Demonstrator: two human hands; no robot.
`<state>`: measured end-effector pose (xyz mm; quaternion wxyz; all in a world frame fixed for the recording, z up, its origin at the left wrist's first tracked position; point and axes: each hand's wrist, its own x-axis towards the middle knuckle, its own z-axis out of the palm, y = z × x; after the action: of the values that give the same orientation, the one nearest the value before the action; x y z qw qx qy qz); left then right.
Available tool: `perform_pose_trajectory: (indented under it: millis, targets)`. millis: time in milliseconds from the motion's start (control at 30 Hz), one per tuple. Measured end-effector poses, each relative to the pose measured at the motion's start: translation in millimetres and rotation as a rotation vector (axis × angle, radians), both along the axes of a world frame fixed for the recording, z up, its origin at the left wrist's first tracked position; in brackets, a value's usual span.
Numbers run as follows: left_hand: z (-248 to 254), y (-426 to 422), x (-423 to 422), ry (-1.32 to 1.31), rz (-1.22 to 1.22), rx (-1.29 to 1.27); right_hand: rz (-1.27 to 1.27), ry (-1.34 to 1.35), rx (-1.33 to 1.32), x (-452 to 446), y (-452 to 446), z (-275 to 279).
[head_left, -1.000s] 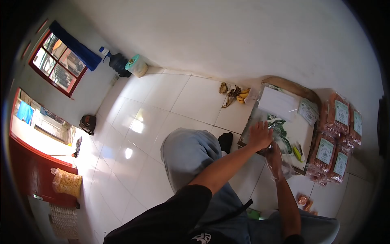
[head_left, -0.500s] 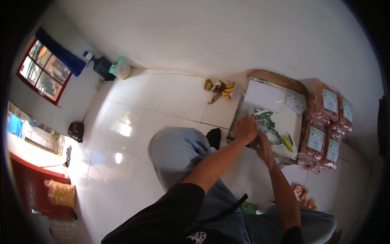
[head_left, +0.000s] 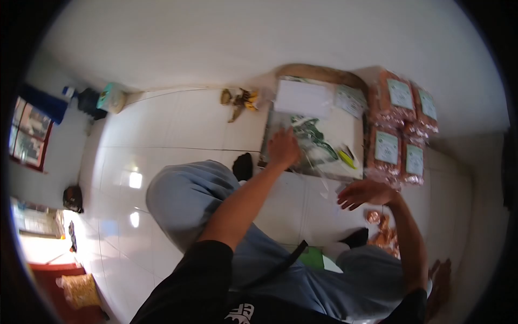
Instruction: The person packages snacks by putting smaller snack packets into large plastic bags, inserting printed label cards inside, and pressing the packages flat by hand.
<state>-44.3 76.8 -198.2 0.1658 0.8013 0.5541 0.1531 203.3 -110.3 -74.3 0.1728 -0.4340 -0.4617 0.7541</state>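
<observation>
My left hand [head_left: 284, 147] rests on the clear plastic at the near left of a low board [head_left: 350, 129], its fingers spread. A green-printed sheet [head_left: 313, 141] lies beside it, under or within the plastic. To the right of the board's near edge, my right hand [head_left: 367, 194] hovers over the floor, fingers apart and nothing seen in them. A yellow-green cutter [head_left: 346, 157] lies at the board's near right. White paper [head_left: 303, 98] and labels [head_left: 350, 101] lie toward its far side.
Labelled bags of reddish-brown contents [head_left: 387, 149] stand right of the board. Small brown packets [head_left: 383, 232] lie near my right knee. Bananas [head_left: 250, 100] are on the floor left of the board. A backpack [head_left: 73, 199] sits further left.
My right hand has come away from my left hand and the plastic, moving right and opening. My left hand stays over the board. The view has turned, shifting the scene left.
</observation>
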Motion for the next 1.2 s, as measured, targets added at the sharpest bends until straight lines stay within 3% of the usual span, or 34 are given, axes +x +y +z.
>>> perform_pose_trajectory:
  millis: [33,133,233,300,367,433,567,633,667,800,867,900,967,1000,1033,1100,1200]
  targets:
    - [-3,1,0,0.022,-0.01,-0.01,-0.019,-0.006,-0.079,24,-7,12]
    - [-11,4,-3,-0.005,-0.039,-0.027,-0.17,-0.43,-0.199,99,-31,12]
    - [-11,11,-4,-0.028,-0.042,-0.059,-0.146,-0.808,-0.556,161,-70,-53]
    - [-13,10,-4,-0.015,-0.011,-0.057,-0.104,-0.97,-0.655,180,-113,-118]
    - [-11,10,-5,0.001,-0.022,-0.077,-0.072,-1.273,-0.482,174,-145,-171]
    - [-4,8,-3,0.019,-0.019,-0.09,-0.347,-1.581,-0.184,156,-182,-211]
    - [2,6,-4,0.031,-0.016,-0.106,-0.15,-1.596,-0.185,120,-202,-210]
    - [6,4,-4,0.037,-0.031,-0.104,-0.201,-1.46,-0.039,114,-209,-206]
    - [7,2,-3,0.03,-0.017,-0.101,-0.337,-1.453,-0.159,112,-208,-205]
    - [3,4,-4,0.002,-0.009,-0.098,-0.558,-1.574,-0.12,134,-216,-243]
    - [-6,7,-6,0.017,-0.026,-0.046,-0.927,-1.429,0.275,138,-220,-239]
    - [-4,6,-5,0.016,-0.027,-0.047,-0.926,-1.431,0.274,142,-219,-241]
    - [1,4,-5,0.034,-0.022,-0.073,-1.256,-0.743,0.223,152,-210,-246]
    - [0,4,-5,0.034,-0.021,-0.075,-1.26,-0.551,-0.066,149,-205,-208]
    - [0,5,-5,0.022,-0.023,-0.075,-1.257,-0.552,-0.066,153,-200,-195]
    - [0,5,-6,0.008,-0.018,-0.078,-1.326,0.108,-0.289,160,-194,-177]
    - [0,5,-6,-0.004,-0.033,-0.071,-1.245,0.191,-0.244,158,-192,-153]
